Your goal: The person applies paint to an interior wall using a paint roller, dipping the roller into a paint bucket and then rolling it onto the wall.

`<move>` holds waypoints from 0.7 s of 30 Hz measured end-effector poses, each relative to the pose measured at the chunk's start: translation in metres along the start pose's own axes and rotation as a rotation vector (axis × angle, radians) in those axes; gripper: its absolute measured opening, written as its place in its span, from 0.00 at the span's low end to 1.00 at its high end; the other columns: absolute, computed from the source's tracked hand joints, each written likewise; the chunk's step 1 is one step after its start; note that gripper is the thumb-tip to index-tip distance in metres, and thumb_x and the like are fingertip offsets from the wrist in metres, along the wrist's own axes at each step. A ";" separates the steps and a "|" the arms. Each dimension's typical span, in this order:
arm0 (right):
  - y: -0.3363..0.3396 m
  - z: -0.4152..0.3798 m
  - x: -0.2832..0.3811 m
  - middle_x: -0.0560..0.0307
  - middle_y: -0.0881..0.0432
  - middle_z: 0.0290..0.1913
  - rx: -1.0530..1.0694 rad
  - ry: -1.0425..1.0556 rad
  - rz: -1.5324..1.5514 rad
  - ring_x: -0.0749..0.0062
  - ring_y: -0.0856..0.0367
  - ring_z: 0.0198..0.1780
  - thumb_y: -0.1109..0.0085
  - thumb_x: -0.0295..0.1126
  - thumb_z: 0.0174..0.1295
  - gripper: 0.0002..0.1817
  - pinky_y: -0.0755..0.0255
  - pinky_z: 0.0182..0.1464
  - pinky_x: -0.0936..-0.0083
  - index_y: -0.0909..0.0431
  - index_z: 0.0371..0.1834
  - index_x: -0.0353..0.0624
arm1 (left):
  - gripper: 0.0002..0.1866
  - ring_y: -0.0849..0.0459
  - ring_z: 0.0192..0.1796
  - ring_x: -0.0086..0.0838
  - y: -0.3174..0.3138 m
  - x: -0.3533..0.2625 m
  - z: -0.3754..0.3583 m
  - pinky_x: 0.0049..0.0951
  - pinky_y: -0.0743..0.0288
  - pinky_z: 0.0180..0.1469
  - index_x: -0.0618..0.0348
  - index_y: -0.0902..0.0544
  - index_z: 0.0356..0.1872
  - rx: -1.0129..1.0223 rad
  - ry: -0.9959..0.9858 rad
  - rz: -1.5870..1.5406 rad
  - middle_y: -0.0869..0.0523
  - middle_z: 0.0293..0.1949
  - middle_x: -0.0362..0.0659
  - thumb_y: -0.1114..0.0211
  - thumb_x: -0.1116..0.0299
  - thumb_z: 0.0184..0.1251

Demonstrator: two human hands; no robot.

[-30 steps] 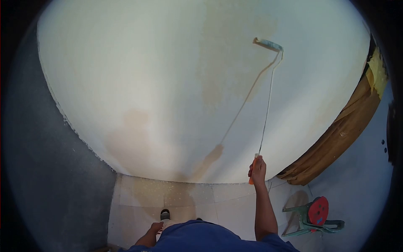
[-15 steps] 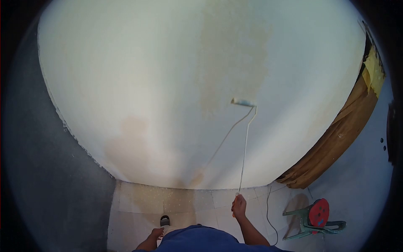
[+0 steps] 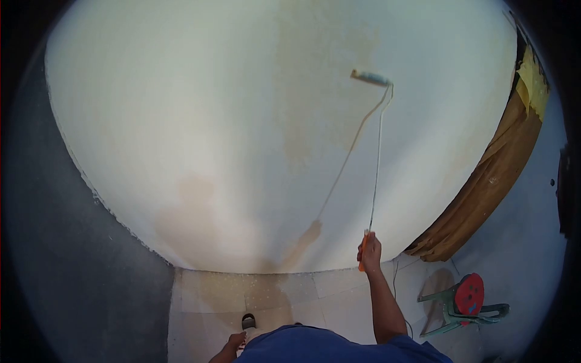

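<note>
right hand [image 3: 370, 247] clenched on the orange grip of a paint roller [image 3: 370, 78], pole running straight up from fingers to wall [image 3: 181, 121]; left hand [image 3: 230, 348] low, grip unclear.

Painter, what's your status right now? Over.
Right hand gripping roller by its orange handle, roller head high on the white wall. Left hand low, holding nothing visible. Nothing blocking the roller.
</note>
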State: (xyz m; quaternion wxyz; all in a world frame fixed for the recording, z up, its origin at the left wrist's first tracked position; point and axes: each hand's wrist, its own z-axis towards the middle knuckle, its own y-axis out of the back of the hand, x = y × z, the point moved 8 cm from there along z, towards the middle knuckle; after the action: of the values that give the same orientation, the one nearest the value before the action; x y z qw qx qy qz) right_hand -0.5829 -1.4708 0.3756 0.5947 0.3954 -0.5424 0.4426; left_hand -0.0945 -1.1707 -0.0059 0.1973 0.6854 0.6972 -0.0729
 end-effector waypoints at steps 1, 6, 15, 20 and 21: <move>0.003 -0.008 -0.009 0.63 0.36 0.14 0.005 -0.004 -0.029 0.81 0.38 0.09 0.68 0.61 0.68 0.30 0.40 0.12 0.82 0.38 0.23 0.46 | 0.19 0.24 0.31 0.35 0.001 0.002 -0.004 0.40 0.29 0.38 0.56 0.21 0.32 -0.019 0.017 0.046 0.23 0.30 0.42 0.38 0.48 0.59; 0.018 -0.054 -0.062 0.67 0.39 0.13 -0.024 -0.097 -0.003 0.85 0.42 0.10 0.66 0.53 0.72 0.24 0.43 0.10 0.83 0.38 0.23 0.47 | 0.19 0.25 0.31 0.35 0.007 0.006 -0.018 0.40 0.30 0.37 0.55 0.22 0.32 -0.039 0.021 0.058 0.24 0.30 0.42 0.38 0.48 0.58; 0.024 -0.089 -0.093 0.63 0.36 0.13 -0.044 -0.179 0.003 0.81 0.38 0.09 0.67 0.58 0.69 0.28 0.40 0.11 0.82 0.37 0.23 0.45 | 0.24 0.24 0.21 0.30 0.004 -0.012 -0.021 0.33 0.28 0.25 0.64 0.22 0.30 -0.041 0.004 0.091 0.23 0.22 0.42 0.42 0.48 0.66; 0.011 -0.034 -0.030 0.62 0.34 0.14 -0.027 -0.093 0.043 0.80 0.37 0.10 0.69 0.60 0.68 0.30 0.39 0.12 0.82 0.37 0.23 0.45 | 0.22 0.31 0.18 0.26 -0.006 -0.022 -0.036 0.31 0.37 0.22 0.62 0.25 0.28 -0.009 0.013 0.030 0.28 0.19 0.42 0.43 0.50 0.67; 0.009 -0.023 -0.012 0.62 0.34 0.14 -0.037 -0.078 0.049 0.80 0.37 0.10 0.69 0.60 0.69 0.30 0.39 0.12 0.82 0.37 0.23 0.46 | 0.22 0.31 0.18 0.26 -0.008 -0.023 -0.039 0.31 0.37 0.22 0.62 0.25 0.28 -0.009 0.014 0.035 0.28 0.19 0.42 0.43 0.50 0.67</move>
State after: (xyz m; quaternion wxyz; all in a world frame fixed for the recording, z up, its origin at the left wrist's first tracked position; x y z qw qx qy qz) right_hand -0.5844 -1.4473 0.3610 0.5693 0.3879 -0.5826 0.4313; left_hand -0.1091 -1.1778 0.0369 0.1965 0.6970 0.6868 -0.0618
